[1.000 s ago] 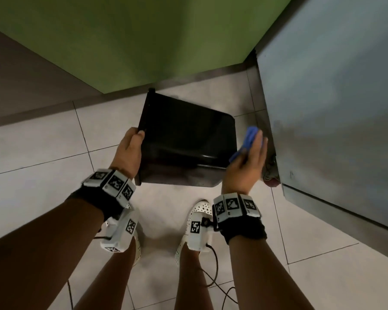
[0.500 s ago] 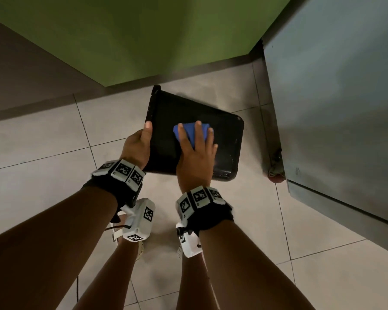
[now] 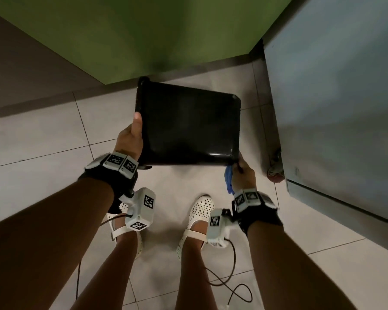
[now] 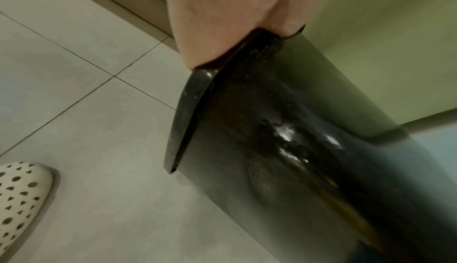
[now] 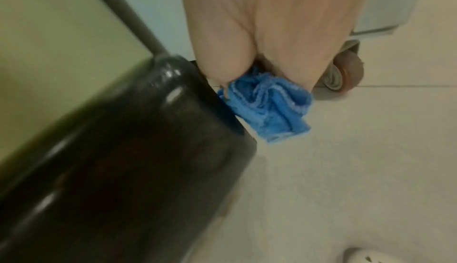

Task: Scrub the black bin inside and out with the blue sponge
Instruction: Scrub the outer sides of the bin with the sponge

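Note:
The glossy black bin (image 3: 189,126) is held in the air above the floor, one broad dark side facing me. My left hand (image 3: 130,139) grips its left edge, thumb lying up along the rim; the left wrist view shows the bin (image 4: 284,149) wedged under the palm. My right hand (image 3: 242,173) sits at the bin's lower right corner and holds the crumpled blue sponge cloth (image 3: 228,180). In the right wrist view the blue sponge (image 5: 269,108) bulges from the fingers right against the bin's corner (image 5: 148,149).
A grey wheeled cabinet (image 3: 334,97) stands close on the right, its brown caster (image 3: 274,171) near my right hand. A green wall (image 3: 166,30) rises behind the bin. My feet in white perforated shoes (image 3: 197,220) stand on the pale tiled floor (image 3: 31,142), with a cable trailing.
My right hand with the sponge has swept from the bin's middle face down to its lower right corner. The bin has tilted so its broad side faces me more squarely.

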`<state>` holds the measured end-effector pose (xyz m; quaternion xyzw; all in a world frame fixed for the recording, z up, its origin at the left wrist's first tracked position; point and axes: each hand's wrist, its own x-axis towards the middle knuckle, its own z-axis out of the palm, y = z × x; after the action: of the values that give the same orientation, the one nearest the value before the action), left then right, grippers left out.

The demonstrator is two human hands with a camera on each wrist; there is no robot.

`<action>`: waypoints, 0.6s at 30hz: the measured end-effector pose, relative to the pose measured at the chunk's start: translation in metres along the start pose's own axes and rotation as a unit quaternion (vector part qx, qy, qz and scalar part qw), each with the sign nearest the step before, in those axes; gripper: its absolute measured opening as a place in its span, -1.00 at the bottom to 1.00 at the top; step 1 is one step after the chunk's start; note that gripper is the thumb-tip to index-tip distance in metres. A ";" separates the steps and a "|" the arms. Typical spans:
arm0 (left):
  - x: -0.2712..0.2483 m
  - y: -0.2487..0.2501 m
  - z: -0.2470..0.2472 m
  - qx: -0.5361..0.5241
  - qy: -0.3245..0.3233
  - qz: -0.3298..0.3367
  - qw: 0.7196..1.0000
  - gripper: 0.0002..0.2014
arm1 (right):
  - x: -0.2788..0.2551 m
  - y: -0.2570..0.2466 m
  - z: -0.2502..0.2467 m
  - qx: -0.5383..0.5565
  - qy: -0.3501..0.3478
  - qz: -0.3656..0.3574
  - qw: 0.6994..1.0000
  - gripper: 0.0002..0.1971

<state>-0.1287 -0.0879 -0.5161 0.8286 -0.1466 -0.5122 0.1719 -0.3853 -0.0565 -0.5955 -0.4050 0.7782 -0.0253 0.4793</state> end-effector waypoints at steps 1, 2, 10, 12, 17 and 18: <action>0.003 -0.001 -0.004 0.003 0.000 -0.005 1.000 -0.36 | -0.003 0.003 0.000 0.029 0.010 -0.007 0.999 -0.71; 0.006 -0.002 -0.008 0.000 -0.009 -0.022 1.000 -0.28 | -0.008 0.003 -0.001 0.086 0.015 -0.003 0.996 -0.70; 0.031 -0.022 -0.009 -0.138 -0.135 -0.094 0.977 -0.14 | 0.015 0.008 -0.041 0.399 0.039 0.108 0.910 -0.58; 0.028 -0.023 -0.004 -0.129 -0.147 -0.096 0.976 -0.24 | 0.022 0.008 -0.050 0.370 0.032 0.113 0.921 -0.50; 0.045 -0.037 -0.004 -0.014 -0.059 -0.071 0.996 -0.16 | 0.027 0.000 -0.059 0.395 -0.096 0.071 0.911 -0.55; 0.050 -0.039 -0.005 -0.011 -0.038 -0.060 0.997 -0.29 | 0.024 -0.005 -0.058 0.397 -0.120 0.042 0.909 -0.55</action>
<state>-0.1003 -0.0731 -0.5709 0.8137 -0.0974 -0.5545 0.1448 -0.4317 -0.0959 -0.5801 -0.1480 0.6563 -0.2635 0.6914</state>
